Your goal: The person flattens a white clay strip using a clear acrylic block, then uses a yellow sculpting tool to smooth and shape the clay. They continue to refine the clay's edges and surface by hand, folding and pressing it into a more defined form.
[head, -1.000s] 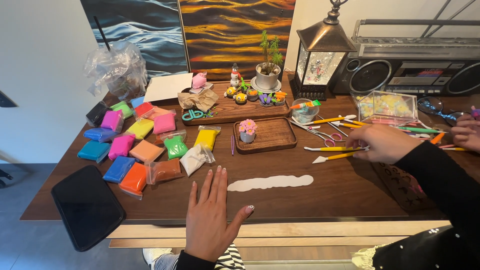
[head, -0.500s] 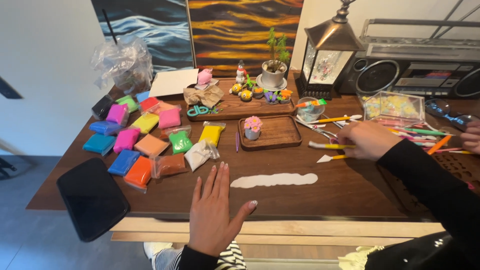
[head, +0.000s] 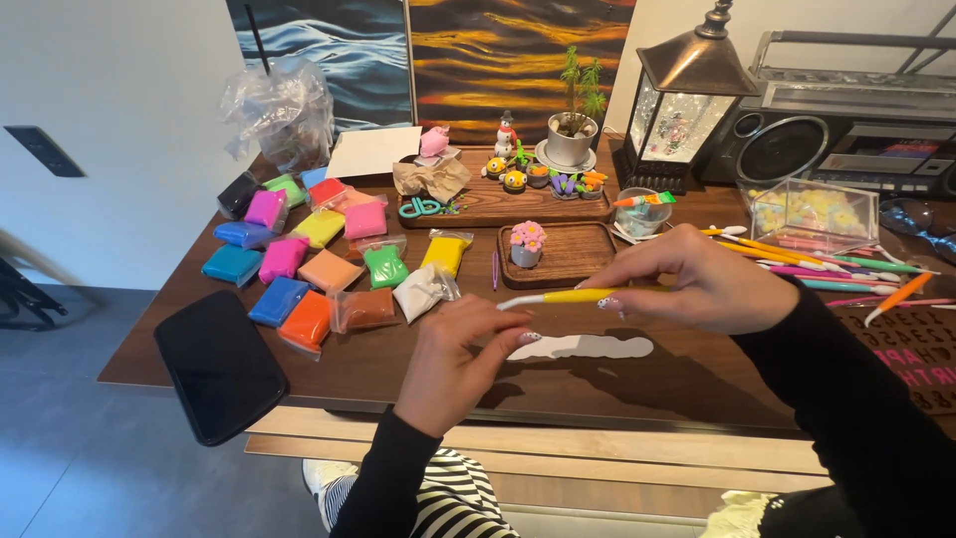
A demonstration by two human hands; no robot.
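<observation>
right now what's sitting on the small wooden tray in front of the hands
On the small wooden tray stands a little pot of pink clay flowers. The rest shows bare wood, but the right hand covers its near right corner.

Two hands (head: 458,364) are showing, one yellow modelling tool (head: 573,296), one white clay strip (head: 583,348), two wooden trays (head: 568,261), one black phone (head: 219,364), one lantern (head: 682,110).

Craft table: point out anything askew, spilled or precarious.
The black tablet hangs over the table's front left edge, one corner past the rim, so it looks precarious. The clay packets lie loosely scattered, and modelling tools are strewn at right. Nothing looks spilled or broken.
</observation>
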